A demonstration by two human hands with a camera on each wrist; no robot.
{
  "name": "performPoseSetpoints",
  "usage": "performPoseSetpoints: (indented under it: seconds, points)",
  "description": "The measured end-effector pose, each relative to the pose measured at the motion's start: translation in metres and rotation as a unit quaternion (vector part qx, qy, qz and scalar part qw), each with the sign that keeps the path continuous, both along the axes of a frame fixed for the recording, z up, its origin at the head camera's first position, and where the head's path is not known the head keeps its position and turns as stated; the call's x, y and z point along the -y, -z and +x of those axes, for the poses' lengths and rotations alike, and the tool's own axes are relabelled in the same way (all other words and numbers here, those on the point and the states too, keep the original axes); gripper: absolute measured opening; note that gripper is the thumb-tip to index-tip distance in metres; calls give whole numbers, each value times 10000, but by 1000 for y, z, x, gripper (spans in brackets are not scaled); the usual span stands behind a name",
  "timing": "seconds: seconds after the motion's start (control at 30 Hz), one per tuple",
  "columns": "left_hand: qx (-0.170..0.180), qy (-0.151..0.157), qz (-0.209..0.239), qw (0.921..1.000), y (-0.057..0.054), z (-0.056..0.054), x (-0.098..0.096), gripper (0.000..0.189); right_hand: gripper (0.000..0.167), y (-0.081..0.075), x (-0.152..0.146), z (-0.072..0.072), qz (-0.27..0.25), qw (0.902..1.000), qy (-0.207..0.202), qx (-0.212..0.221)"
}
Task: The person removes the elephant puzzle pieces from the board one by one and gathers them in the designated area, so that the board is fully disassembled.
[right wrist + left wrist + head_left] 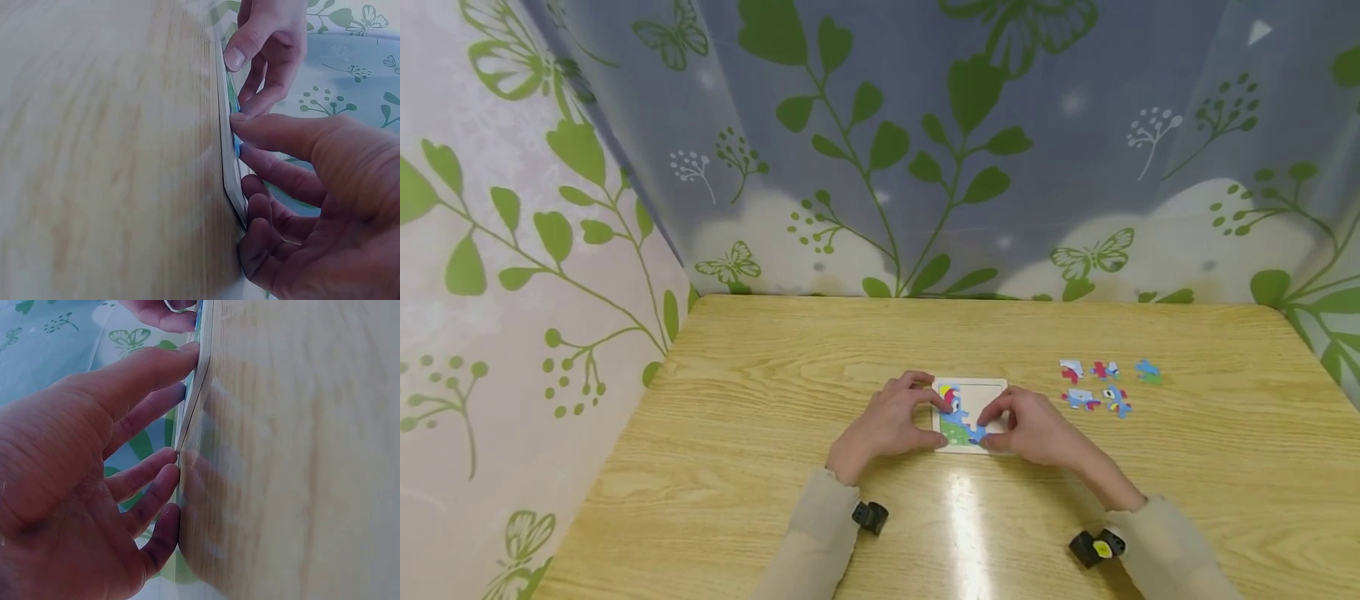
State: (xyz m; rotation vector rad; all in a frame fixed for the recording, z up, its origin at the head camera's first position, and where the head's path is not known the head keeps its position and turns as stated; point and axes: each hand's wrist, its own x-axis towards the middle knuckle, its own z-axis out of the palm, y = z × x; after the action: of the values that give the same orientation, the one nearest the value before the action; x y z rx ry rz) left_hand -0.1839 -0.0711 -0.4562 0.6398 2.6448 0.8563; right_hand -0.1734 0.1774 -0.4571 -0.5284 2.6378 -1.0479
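A small jigsaw tray (988, 392) with a pale border lies flat on the table, its upper right part bare. Blue, green and red fitted pieces (954, 430) fill its left side. My right hand (1037, 429) pinches a blue puzzle piece (976, 434) between thumb and index finger at the tray's lower edge; the same blue piece (237, 147) shows between those fingertips in the right wrist view. My left hand (891, 421) rests at the tray's left side, thumb on the lower left corner and index fingertip on the fitted pieces. In the left wrist view its other fingertips (164, 528) touch the table.
Several loose jigsaw pieces (1080, 398) lie on the wooden table (760, 375) to the right of the tray, beyond my right hand. A patterned curtain (880, 208) hangs along the table's far edge, and another patterned panel (527, 275) stands at the left.
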Motion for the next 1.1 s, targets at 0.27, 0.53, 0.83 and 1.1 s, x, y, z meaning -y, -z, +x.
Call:
performPoseSetpoints:
  seconds: [0.27,0.53,0.83,1.1]
  points:
    - [31,-60,-51,10000,0,0,-1,38,17,-1,4,-1,54,10000,27,-13]
    - [60,-118,-112,9998,0,1,-2,38,19,-2,6,1,85,9999,61,137]
    - [46,-155,-163,9997,-1,1,-3,36,17,-2,6,0,-116,9991,-100,392]
    - [33,-176,-145,9997,-2,1,-4,35,17,-1,6,-1,-118,9990,-99,409]
